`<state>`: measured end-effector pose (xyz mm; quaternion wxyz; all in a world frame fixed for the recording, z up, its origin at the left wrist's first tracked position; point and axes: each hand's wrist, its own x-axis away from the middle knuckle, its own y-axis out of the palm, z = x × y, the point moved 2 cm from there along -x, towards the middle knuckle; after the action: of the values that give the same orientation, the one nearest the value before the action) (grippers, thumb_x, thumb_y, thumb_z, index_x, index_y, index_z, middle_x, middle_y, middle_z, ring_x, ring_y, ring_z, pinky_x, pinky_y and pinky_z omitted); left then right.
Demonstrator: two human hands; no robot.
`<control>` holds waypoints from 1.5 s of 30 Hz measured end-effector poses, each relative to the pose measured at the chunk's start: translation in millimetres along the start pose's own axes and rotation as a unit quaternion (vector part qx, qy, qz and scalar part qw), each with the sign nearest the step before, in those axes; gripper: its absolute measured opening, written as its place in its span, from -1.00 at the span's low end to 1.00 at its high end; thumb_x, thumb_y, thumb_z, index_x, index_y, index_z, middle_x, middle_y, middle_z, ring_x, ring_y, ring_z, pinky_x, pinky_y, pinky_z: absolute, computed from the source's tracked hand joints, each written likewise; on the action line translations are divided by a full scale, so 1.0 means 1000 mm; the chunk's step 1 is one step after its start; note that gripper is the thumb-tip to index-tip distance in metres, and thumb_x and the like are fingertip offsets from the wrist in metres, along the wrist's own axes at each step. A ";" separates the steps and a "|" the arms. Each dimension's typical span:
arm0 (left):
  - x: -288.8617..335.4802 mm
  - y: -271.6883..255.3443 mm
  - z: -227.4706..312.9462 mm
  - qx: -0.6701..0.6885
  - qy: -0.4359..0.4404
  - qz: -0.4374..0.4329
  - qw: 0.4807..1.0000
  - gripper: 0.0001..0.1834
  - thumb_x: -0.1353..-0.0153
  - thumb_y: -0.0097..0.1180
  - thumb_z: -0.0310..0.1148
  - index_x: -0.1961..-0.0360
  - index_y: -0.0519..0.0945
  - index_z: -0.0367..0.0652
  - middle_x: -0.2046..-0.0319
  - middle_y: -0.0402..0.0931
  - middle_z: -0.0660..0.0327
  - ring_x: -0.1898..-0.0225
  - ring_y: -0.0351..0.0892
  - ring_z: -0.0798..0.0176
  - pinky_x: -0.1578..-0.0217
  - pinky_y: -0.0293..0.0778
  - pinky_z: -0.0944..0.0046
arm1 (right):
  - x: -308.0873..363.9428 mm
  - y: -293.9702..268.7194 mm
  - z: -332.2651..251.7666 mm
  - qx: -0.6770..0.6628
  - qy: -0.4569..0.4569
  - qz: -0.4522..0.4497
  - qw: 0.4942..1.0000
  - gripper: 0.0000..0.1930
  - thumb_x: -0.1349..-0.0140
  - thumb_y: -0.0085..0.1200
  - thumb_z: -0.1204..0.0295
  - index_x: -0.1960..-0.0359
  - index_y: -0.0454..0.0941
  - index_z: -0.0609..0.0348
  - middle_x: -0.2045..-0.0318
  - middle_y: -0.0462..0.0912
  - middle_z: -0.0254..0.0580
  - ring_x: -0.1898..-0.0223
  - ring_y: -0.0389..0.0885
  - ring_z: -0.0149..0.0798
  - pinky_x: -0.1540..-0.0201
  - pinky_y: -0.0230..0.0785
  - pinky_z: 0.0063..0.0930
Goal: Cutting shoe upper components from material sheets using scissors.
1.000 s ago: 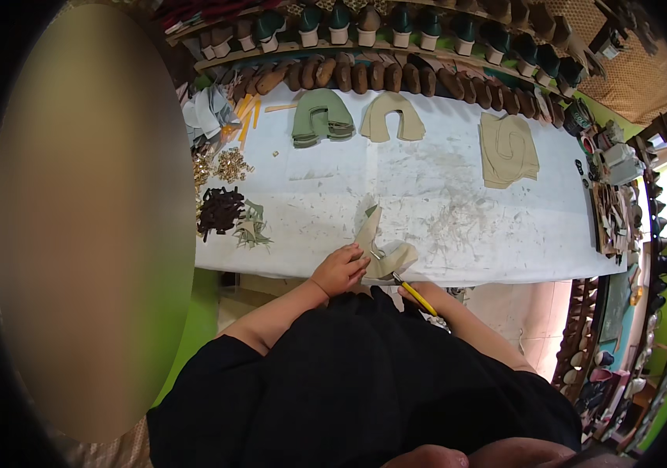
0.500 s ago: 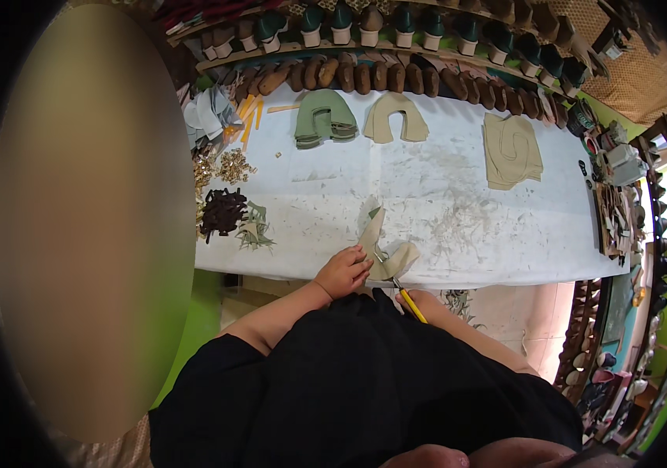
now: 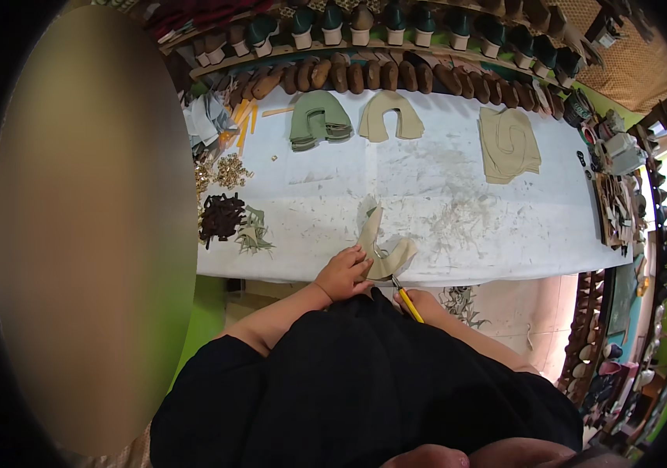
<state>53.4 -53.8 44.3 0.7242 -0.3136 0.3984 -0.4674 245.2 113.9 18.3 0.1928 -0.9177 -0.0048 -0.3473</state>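
Note:
A curved beige shoe-upper piece (image 3: 373, 231) lies at the near edge of the table, one end narrow and pointing away, the other bent up to the right. My left hand (image 3: 343, 274) grips its left side, fingers bent over the material. My right hand (image 3: 422, 303) is closed around a slim tool with a yellow handle (image 3: 410, 306). The tool's dark metal end meets the near edge of the piece; its exact kind is too small to make out. A small green bit shows by the piece's far tip.
Stacked green upper pieces (image 3: 319, 122), beige ones (image 3: 390, 118) and flat beige pieces (image 3: 509, 143) lie across the table's far side. Dark strips (image 3: 222, 216), green offcuts (image 3: 252, 234) and gold buckles (image 3: 232, 171) are at left. Shoe lasts (image 3: 372, 76) line the back.
The view has shifted slightly. My hands, the beige piece and the yellow-handled tool stay in nearly the same places.

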 end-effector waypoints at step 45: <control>0.002 0.013 -0.001 -0.070 0.013 -0.016 0.997 -0.54 -0.24 0.17 -0.25 -0.13 0.55 -0.21 -0.12 0.56 0.12 -0.20 0.50 0.10 -0.12 0.45 0.16 | 0.007 -0.006 -0.029 -0.020 0.029 -0.014 0.999 -0.37 -0.39 -0.12 -0.16 0.39 0.54 0.27 0.59 0.53 -0.04 0.49 0.47 -0.19 0.31 0.34 -0.22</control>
<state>58.5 -50.9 32.9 0.6877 -0.3641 0.4341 -0.4539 230.7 108.2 44.7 0.1695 -0.9107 -0.0052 -0.3766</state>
